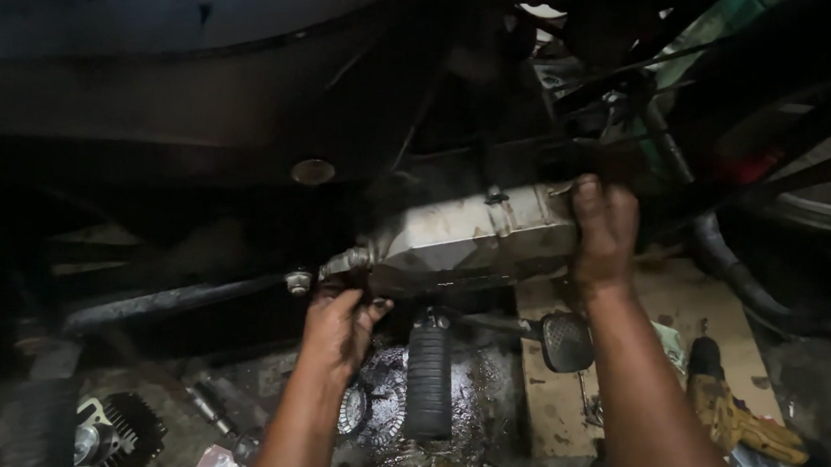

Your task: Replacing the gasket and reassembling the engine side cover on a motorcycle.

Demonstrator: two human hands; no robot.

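Observation:
A grey metal engine casing [478,235] hangs under a dark motorcycle frame. My left hand [337,330] reaches up under its left end, fingers curled just below a bolt and nut [299,281] and a metal fitting [349,258]; what it grips is hidden. My right hand [603,231] presses on the casing's right end, fingers wrapped over its upper edge. A black ribbed footpeg [430,379] and a brake pedal [566,341] sit just below, between my forearms.
A yellow cordless drill [736,417] lies on cardboard [690,308] at the right. An oily puddle [477,401] spreads on the floor under the footpeg. A finned engine cylinder [115,432] lies at lower left. A black hose [730,272] curves at the right.

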